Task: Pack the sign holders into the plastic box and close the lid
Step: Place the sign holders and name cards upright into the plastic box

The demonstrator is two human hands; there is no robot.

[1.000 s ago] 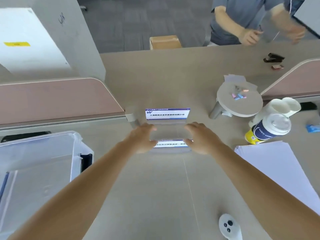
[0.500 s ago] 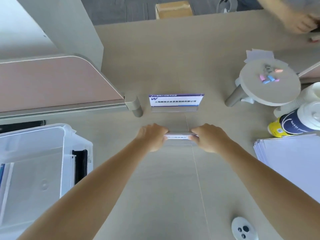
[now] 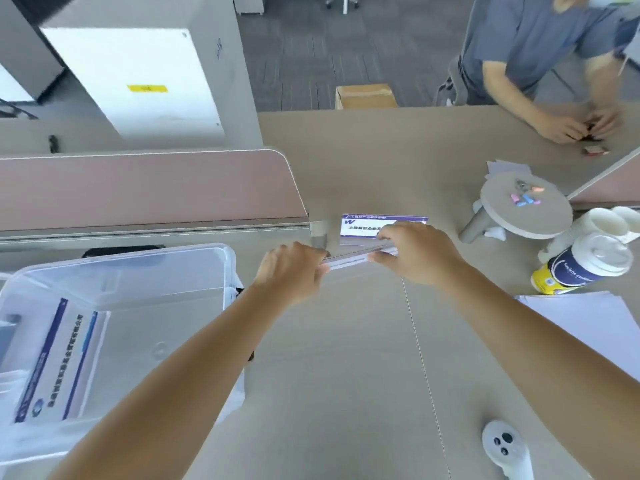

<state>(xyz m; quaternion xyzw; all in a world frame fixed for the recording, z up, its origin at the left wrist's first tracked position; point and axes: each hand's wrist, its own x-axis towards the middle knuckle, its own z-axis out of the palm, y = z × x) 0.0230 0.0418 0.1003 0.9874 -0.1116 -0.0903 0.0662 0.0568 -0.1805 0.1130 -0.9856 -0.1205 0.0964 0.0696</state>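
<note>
One sign holder (image 3: 356, 261) hangs just above the desk (image 3: 346, 358), seen almost edge-on as a thin clear strip, tilted with its right end higher. The left hand (image 3: 291, 271) pinches its left end and the right hand (image 3: 419, 254) pinches its right end, fingers curled over the top edge and thumbs beneath.

It looks like clear acrylic with a printed card inside: light, stiff and smooth, so likely slippery and prone to scratching or cracking if dropped. The short ends, where the hands already sit, seem the safest places to grip, as they keep fingers off the face.

A second sign holder (image 3: 360, 227) stands upright on the desk just behind the right hand, partly hidden by it. A third sign holder (image 3: 59, 355) lies flat in the plastic box (image 3: 145, 252), which sits open at the left, near the left forearm. I cannot make out the lid with any certainty.

The desk is pale, matt and seamed down the middle. On it sit a coffee cup (image 3: 581, 268), a paper stack (image 3: 588, 323), a round stand (image 3: 519, 216) with small coloured clips, and a white controller (image 3: 505, 448). A pink divider (image 3: 138, 188) runs behind the box. Beyond are a white cabinet (image 3: 138, 74), a cardboard box (image 3: 365, 97) on grey carpet, and another person (image 3: 540, 39) busy at the far edge.
</note>
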